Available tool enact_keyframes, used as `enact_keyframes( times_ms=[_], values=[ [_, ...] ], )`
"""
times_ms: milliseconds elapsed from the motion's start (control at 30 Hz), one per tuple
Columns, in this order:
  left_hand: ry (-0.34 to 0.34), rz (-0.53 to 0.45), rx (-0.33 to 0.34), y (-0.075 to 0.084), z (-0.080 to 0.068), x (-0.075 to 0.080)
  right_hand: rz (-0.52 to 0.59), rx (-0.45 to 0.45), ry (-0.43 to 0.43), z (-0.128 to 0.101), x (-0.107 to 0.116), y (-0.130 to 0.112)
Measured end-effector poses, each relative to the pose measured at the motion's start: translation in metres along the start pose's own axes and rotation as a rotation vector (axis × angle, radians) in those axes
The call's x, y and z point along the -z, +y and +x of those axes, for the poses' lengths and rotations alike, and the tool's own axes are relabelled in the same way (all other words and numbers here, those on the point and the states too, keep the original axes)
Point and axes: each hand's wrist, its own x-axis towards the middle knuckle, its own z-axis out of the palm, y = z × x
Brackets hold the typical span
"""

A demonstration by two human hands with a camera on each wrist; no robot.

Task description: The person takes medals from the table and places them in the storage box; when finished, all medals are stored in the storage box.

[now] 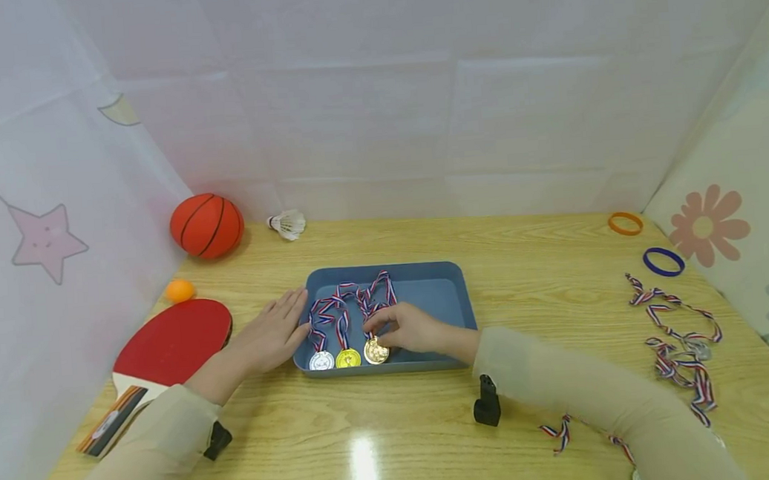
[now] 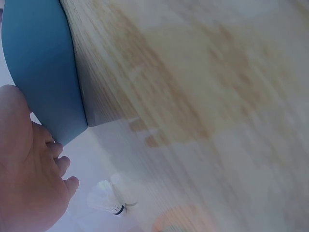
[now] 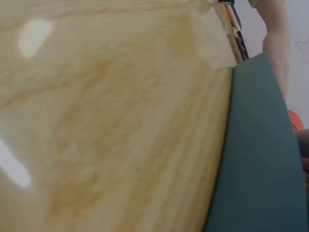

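Note:
A blue tray [image 1: 434,285] sits mid-table and holds three medals side by side: silver [image 1: 321,360], yellow-gold [image 1: 348,358] and bronze-gold [image 1: 375,351], their striped ribbons [image 1: 355,301] trailing toward the back. Inside the tray my right hand [image 1: 404,326] pinches the bronze-gold medal with curled fingers. With straight fingers, my left hand [image 1: 274,335] lies flat against the tray's left wall. The left wrist view shows the tray wall [image 2: 43,72] and my left hand [image 2: 29,179]; the right wrist view shows only the tray's outer wall [image 3: 256,159].
More ribboned medals [image 1: 682,338] lie loose at the right. A red paddle [image 1: 158,356], an orange ball [image 1: 180,290], a basketball [image 1: 206,226] and a shuttlecock [image 1: 287,224] sit at the left and back. Orange [image 1: 625,223] and blue [image 1: 663,261] rings lie far right.

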Motion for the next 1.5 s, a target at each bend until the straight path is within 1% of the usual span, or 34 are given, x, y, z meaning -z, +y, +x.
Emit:
enact_keyframes(
  times_ms=[100, 200, 333, 600, 767, 1200, 1400, 1500],
  values=[
    [-0.004, -0.003, 0.003, 0.000, 0.000, 0.000, -0.056, 0.008, -0.001, -0.001, -0.005, 0.004],
    [-0.006, -0.006, 0.007, 0.000, 0.000, 0.001, -0.085, 0.024, 0.002, -0.002, -0.007, 0.004],
    [-0.008, -0.009, 0.011, 0.000, 0.000, 0.000, -0.098, 0.046, 0.006, -0.003, -0.007, 0.003],
    [-0.006, -0.005, 0.005, -0.001, 0.000, -0.001, -0.121, 0.021, -0.015, -0.004, -0.008, 0.002],
    [-0.007, -0.006, 0.005, -0.001, 0.000, -0.001, -0.138, 0.021, -0.016, -0.003, -0.010, 0.001],
    [-0.009, -0.007, 0.007, 0.003, 0.000, 0.003, -0.108, 0.045, -0.030, -0.003, -0.006, 0.002],
    [-0.006, 0.002, 0.005, 0.002, -0.001, 0.002, -0.075, 0.088, -0.027, -0.010, 0.005, -0.006],
    [-0.004, 0.001, 0.003, 0.001, -0.001, 0.001, -0.035, 0.083, -0.020, -0.018, 0.015, -0.014]
  ],
)
